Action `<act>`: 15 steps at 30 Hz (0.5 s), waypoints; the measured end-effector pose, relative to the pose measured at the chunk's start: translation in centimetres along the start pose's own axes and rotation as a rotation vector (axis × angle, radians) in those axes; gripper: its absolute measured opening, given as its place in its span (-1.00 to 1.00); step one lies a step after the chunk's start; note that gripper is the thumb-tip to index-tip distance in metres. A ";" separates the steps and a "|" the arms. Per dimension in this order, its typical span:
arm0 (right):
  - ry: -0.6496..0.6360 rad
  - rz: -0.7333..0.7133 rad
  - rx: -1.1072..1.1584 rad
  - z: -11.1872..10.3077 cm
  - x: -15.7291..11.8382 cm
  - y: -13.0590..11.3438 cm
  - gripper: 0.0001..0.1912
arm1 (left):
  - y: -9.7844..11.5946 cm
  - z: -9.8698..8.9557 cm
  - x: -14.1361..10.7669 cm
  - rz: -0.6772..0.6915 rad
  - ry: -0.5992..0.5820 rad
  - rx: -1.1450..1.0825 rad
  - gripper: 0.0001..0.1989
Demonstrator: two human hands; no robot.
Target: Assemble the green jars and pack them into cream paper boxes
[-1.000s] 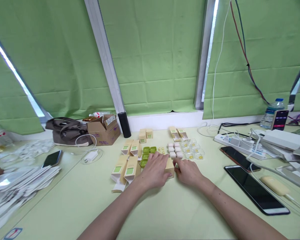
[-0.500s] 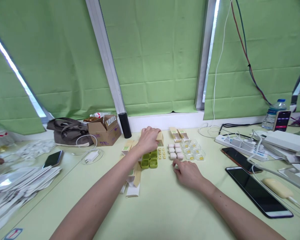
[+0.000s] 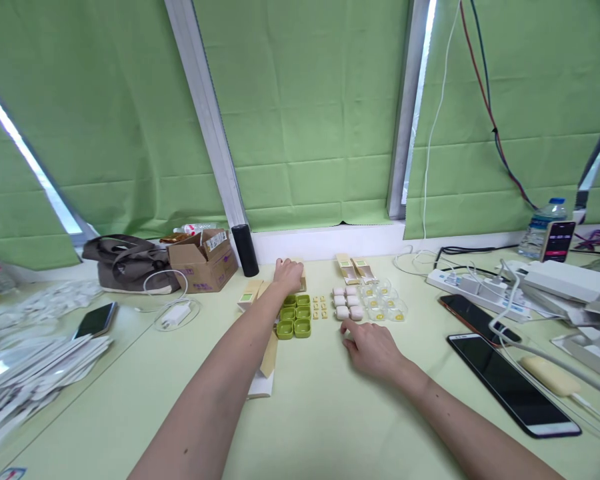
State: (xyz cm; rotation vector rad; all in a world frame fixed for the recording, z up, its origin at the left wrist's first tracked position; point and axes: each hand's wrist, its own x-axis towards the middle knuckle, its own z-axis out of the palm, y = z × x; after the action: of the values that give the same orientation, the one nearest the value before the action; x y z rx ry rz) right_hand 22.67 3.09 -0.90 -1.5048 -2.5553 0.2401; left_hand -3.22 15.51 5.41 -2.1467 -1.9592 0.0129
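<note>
My left hand [image 3: 289, 275] reaches to the far middle of the table, fingers closed over a small tan cardboard box [image 3: 301, 284]. Below it sit several green square cups [image 3: 303, 327] in two columns, partly behind my left forearm. Tiny yellow pieces [image 3: 319, 307] lie in rows just right of the cups. Further right are white rounded cases [image 3: 356, 313] and clear domed pieces with yellow centres [image 3: 377, 313]. My right hand [image 3: 373, 348] rests on the table in front of the white cases, loosely curled, thumb and index finger apart, with nothing visible in it.
Two open tan boxes [image 3: 347, 269] lie behind the cases. More cardboard packaging [image 3: 269, 357] is under my left forearm. Phones [image 3: 513, 383], a power strip [image 3: 473, 291] and cables occupy the right. White strips [image 3: 40, 373], a bag [image 3: 135, 267] and a carton [image 3: 205, 263] stand left.
My left hand has moved left with the tan box, to the far side of the green cups, uncovering more of them. My right hand stays in nearly the same place.
</note>
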 end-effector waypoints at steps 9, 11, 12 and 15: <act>0.003 -0.011 -0.002 0.1 0.1 0.1 -0.73 | 1.1 0.2 -1.4 -0.028 0.053 0.027 -0.39; 0.001 -0.013 -0.007 0.1 0.1 0.0 -0.74 | 1.8 -0.1 -2.3 -0.014 0.054 0.027 -0.46; 0.000 -0.015 -0.009 0.1 0.0 0.0 -0.74 | 2.2 -0.2 -2.8 -0.006 0.046 0.025 -0.49; -0.003 -0.020 -0.012 0.1 0.0 -0.1 -0.74 | 3.6 0.0 -4.2 -0.003 -0.007 0.010 -0.58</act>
State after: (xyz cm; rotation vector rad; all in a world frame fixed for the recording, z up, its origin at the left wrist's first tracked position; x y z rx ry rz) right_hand 22.56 2.98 -0.92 -1.4831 -2.5775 0.2247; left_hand -0.07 11.11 4.12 -2.1397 -1.9626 0.0304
